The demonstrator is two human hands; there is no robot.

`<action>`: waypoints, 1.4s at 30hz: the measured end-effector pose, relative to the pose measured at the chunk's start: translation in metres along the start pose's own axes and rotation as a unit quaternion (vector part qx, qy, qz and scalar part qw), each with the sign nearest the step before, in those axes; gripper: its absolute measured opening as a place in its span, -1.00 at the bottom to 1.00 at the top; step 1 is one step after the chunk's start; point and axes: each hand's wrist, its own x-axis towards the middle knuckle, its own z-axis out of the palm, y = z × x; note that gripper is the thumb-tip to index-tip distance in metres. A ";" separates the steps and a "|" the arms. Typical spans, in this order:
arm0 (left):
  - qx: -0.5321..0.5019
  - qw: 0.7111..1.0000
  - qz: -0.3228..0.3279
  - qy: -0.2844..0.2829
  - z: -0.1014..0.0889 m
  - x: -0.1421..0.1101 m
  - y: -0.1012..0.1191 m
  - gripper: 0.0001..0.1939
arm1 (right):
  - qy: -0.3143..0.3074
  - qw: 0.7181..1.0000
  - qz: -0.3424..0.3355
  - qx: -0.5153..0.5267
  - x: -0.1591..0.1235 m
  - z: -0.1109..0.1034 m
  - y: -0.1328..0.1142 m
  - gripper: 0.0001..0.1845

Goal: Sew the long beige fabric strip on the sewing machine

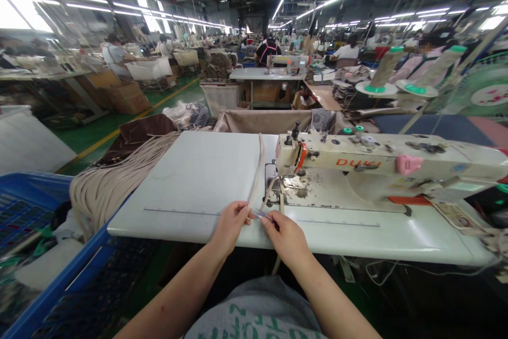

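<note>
Grey shirt [254, 310] nearest the lens, a worker sits at the near edge of a pale bench [190, 170]. Looped beige strips [119, 180] crowd its left edge beside a blue crate [65, 289]; a sewing machine [369, 170] fills the right half, with thread cones [384, 69] and a fan [490, 94] past the far right corner. Other people work beyond the far edge. Near the middle of the near edge, the left hand [231, 224] pinches a beige strip [259, 170] that runs to the far edge, while the right hand [289, 237], fingers closed, grips a small metal tool [260, 214] at the left fingertips. Orange letters on the machine read "DUK", the last character unclear; green shirt lettering is only partly visible, and the ruler line's [337, 223] figures are too small to read.
</note>
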 end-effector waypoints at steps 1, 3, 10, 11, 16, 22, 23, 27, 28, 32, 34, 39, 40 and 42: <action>-0.019 1.000 -0.009 -0.008 0.001 -0.002 0.002 -0.69 | 0.000 1.000 0.001 0.000 0.000 0.000 0.000 -0.68; -0.064 0.997 -0.029 -0.026 0.004 -0.006 0.005 -0.62 | 0.000 1.000 0.003 0.001 0.000 -0.001 0.000 -0.69; -0.165 0.979 -0.066 -0.097 0.006 -0.013 0.015 -0.51 | 0.006 1.000 0.011 0.001 0.003 -0.004 -0.001 -0.70; -0.169 0.978 -0.066 -0.104 0.005 -0.013 0.016 -0.51 | 0.008 1.000 0.013 0.000 0.003 -0.004 -0.001 -0.71; -0.168 0.976 -0.064 -0.126 0.006 -0.014 0.018 -0.50 | 0.019 1.000 0.021 -0.010 0.004 -0.004 0.002 -0.71; -0.166 0.974 -0.068 -0.141 0.007 -0.017 0.020 -0.48 | 0.038 0.999 0.013 -0.030 0.001 -0.003 0.005 -0.72; -0.164 0.974 -0.067 -0.142 0.007 -0.017 0.021 -0.48 | 0.041 0.999 0.010 -0.034 0.000 -0.003 0.004 -0.73; -0.155 0.974 -0.063 -0.150 0.006 -0.018 0.022 -0.48 | 0.054 0.997 -0.005 -0.050 0.000 -0.003 0.004 -0.74; -0.153 0.974 -0.061 -0.153 0.006 -0.018 0.023 -0.48 | 0.057 0.997 -0.009 -0.052 0.000 -0.003 0.004 -0.74; -0.149 0.973 -0.058 -0.164 0.005 -0.019 0.023 -0.49 | 0.064 0.996 -0.019 -0.051 -0.001 -0.001 0.005 -0.75; -0.152 0.973 -0.056 -0.167 0.005 -0.019 0.022 -0.50 | 0.067 0.996 -0.021 -0.046 -0.001 0.000 0.005 -0.74; -0.171 0.969 -0.052 -0.170 0.007 -0.020 0.022 -0.55 | 0.075 0.997 -0.017 -0.018 -0.001 0.001 0.007 -0.68; -0.174 0.968 -0.053 -0.171 0.007 -0.020 0.022 -0.55 | 0.077 0.997 -0.015 -0.010 -0.001 0.001 0.008 -0.66; -0.180 0.967 -0.057 -0.173 0.007 -0.020 0.024 -0.56 | 0.080 0.997 -0.009 0.005 -0.002 0.000 0.009 -0.63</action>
